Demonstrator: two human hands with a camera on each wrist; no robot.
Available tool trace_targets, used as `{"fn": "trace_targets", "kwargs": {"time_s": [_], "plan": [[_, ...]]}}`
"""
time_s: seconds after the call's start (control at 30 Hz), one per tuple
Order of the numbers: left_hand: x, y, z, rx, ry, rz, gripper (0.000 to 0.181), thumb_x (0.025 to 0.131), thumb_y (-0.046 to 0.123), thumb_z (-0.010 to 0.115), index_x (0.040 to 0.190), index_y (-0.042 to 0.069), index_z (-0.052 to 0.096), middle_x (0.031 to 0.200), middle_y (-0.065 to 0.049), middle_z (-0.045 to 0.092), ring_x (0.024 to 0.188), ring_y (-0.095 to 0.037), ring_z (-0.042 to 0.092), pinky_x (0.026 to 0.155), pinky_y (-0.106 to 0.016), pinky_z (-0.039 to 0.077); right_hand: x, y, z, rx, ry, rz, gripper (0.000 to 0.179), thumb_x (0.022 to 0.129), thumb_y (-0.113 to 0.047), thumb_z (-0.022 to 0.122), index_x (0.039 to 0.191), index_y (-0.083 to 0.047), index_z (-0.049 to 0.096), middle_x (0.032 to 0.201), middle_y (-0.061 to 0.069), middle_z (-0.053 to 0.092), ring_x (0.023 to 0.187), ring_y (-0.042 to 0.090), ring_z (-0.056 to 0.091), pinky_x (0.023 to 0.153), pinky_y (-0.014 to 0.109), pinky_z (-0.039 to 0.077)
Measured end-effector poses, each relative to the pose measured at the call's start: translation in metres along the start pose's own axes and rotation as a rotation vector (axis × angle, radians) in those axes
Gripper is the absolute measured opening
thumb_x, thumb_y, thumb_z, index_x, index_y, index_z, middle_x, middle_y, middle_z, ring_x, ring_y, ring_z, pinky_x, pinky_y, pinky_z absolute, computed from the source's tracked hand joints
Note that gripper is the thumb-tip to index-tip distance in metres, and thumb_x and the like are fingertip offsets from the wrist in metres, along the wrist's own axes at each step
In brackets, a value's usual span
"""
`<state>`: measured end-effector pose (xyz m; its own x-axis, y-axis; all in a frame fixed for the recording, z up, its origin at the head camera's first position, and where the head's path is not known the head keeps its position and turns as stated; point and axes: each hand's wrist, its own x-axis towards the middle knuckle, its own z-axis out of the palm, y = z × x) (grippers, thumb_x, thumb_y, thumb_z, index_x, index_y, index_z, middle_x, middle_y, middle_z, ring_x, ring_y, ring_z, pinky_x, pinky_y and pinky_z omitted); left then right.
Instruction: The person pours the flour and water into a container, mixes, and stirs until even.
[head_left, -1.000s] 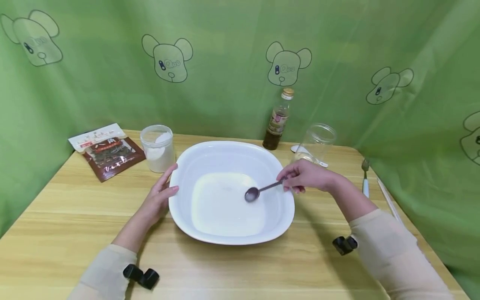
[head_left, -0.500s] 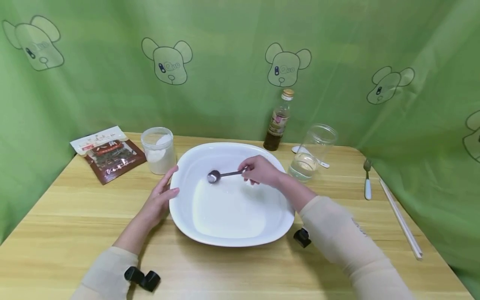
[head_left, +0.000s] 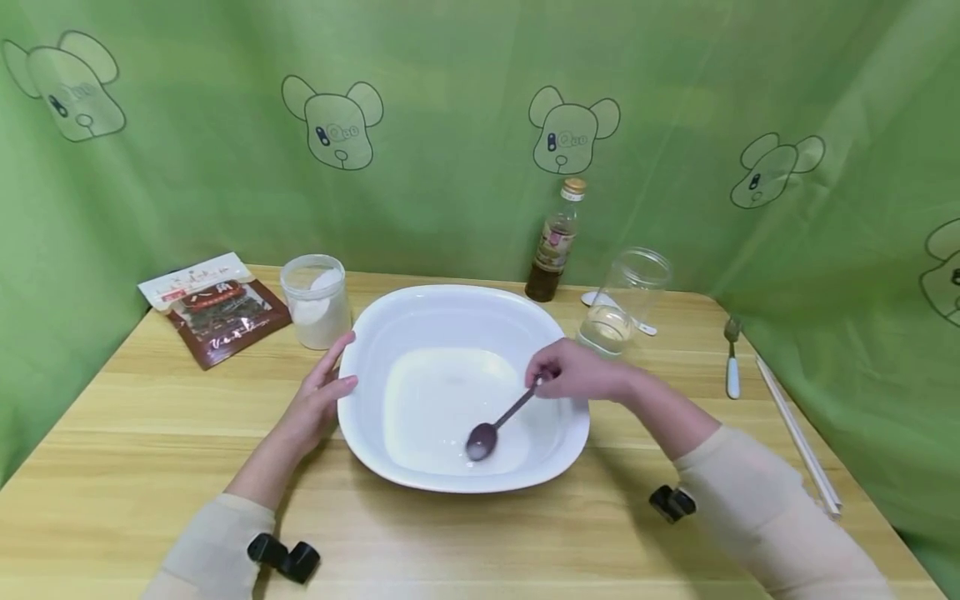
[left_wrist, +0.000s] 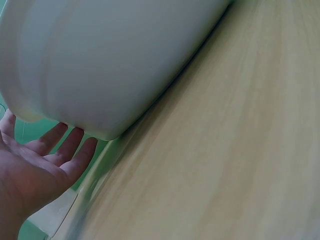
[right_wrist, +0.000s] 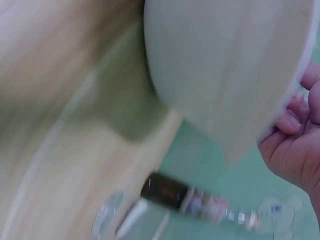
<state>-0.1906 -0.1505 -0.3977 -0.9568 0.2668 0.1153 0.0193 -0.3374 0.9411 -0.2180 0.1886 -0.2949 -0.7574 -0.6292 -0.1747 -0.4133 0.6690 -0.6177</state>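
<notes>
A large white basin (head_left: 423,317) sits on the wooden table, with a shallow clear liquid and a few small bubbles at its bottom. My left hand (head_left: 318,396) steadies the basin's left side. In the left wrist view, the left hand's extended fingers (left_wrist: 70,145) touch the outer wall from below the rim. My right hand (head_left: 573,369) pinches the handle end of a dark brown spoon (head_left: 517,406) above the right part of the basin. The spoon slants toward the near side, its bowl low over the basin floor. The basin wall hides part of the right fingers in the right wrist view.
Behind the basin's left stand a jar of white powder (head_left: 318,312) and a brown spice packet (head_left: 221,317). A bottle of dark liquid (head_left: 552,250), a glass jar (head_left: 626,296) and a white spoon (head_left: 645,328) are at the back right. A fork (head_left: 732,367) and chopsticks (head_left: 798,437) lie farther right.
My right hand has swept the spoon from the basin's right side to its far left, then back right and toward the near side. The left hand and basin have stayed put.
</notes>
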Motion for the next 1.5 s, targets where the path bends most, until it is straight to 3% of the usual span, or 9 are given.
{"fn": "trace_targets", "kwargs": {"time_s": [0.17,0.4,0.53,0.7,0.83,1.0,1.13,1.23,1.5], "plan": [[0.000,0.001,-0.001,0.011,0.003,0.001,0.065,0.081,0.005,0.045,0.139,0.013,0.015,0.132,-0.025,0.023,0.101,-0.019,0.048,0.082,-0.032,0.045,-0.005,0.012,-0.019,-0.051,0.163,0.067,0.009,0.073,0.000,0.058,0.080,-0.002,0.063,0.064,0.000,0.054,0.059,0.015,0.045,0.051,0.024,0.040],[0.000,0.000,-0.001,0.014,-0.004,0.003,0.064,0.081,0.004,0.044,0.138,0.011,0.015,0.130,-0.027,0.024,0.099,-0.020,0.049,0.080,-0.033,0.046,0.028,0.015,-0.015,-0.068,0.322,0.160,0.012,0.074,-0.004,0.060,0.085,0.000,0.064,0.065,0.004,0.059,0.056,0.015,0.049,0.051,0.026,0.041],[0.000,0.000,-0.001,0.010,0.002,0.003,0.064,0.081,0.003,0.044,0.138,0.010,0.016,0.131,-0.026,0.024,0.100,-0.020,0.049,0.080,-0.032,0.046,0.053,0.007,-0.003,-0.022,0.306,0.136,0.014,0.075,-0.007,0.062,0.087,-0.001,0.065,0.067,0.009,0.061,0.059,0.022,0.055,0.052,0.026,0.042],[-0.001,0.001,0.000,0.016,0.000,0.002,0.065,0.081,0.004,0.044,0.138,0.011,0.015,0.131,-0.028,0.024,0.100,-0.021,0.049,0.080,-0.033,0.046,0.067,-0.006,0.018,0.127,0.208,0.140,0.014,0.076,-0.008,0.063,0.088,-0.003,0.066,0.068,0.012,0.061,0.068,0.033,0.055,0.049,0.023,0.040],[-0.001,0.000,0.001,0.017,-0.001,0.003,0.064,0.081,0.003,0.043,0.138,0.011,0.015,0.131,-0.028,0.023,0.100,-0.018,0.049,0.080,-0.032,0.045,0.058,-0.014,0.029,0.155,0.085,0.108,0.011,0.075,-0.008,0.063,0.086,-0.006,0.066,0.065,0.012,0.059,0.062,0.029,0.053,0.050,0.023,0.039],[-0.001,0.001,0.001,0.008,0.005,0.003,0.063,0.082,0.003,0.042,0.138,0.011,0.015,0.132,-0.025,0.023,0.100,-0.018,0.048,0.081,-0.032,0.045,0.029,-0.014,0.025,0.058,-0.013,-0.007,0.009,0.074,-0.006,0.062,0.082,-0.008,0.066,0.059,0.002,0.055,0.054,0.012,0.046,0.050,0.023,0.040],[-0.001,0.002,0.000,0.002,0.004,0.007,0.064,0.081,0.003,0.043,0.138,0.010,0.015,0.131,-0.026,0.023,0.101,-0.020,0.048,0.080,-0.032,0.045,0.009,-0.004,0.010,-0.035,0.037,-0.064,0.009,0.073,-0.002,0.060,0.079,-0.006,0.066,0.059,-0.004,0.053,0.053,0.009,0.045,0.048,0.021,0.038],[0.000,0.003,-0.001,0.001,0.001,0.011,0.064,0.081,0.003,0.044,0.138,0.011,0.015,0.131,-0.027,0.023,0.102,-0.021,0.048,0.081,-0.032,0.045,0.003,0.005,-0.002,-0.079,0.119,-0.049,0.010,0.073,0.001,0.059,0.078,-0.004,0.066,0.060,-0.004,0.054,0.053,0.010,0.044,0.046,0.020,0.037],[0.000,0.000,-0.002,-0.015,-0.014,0.009,0.064,0.082,0.002,0.042,0.139,0.011,0.014,0.130,-0.027,0.024,0.102,-0.023,0.048,0.081,-0.033,0.045,0.028,0.014,-0.012,-0.126,0.302,0.100,0.013,0.074,-0.003,0.060,0.085,0.000,0.066,0.065,0.001,0.058,0.056,0.013,0.046,0.051,0.025,0.040]]}}
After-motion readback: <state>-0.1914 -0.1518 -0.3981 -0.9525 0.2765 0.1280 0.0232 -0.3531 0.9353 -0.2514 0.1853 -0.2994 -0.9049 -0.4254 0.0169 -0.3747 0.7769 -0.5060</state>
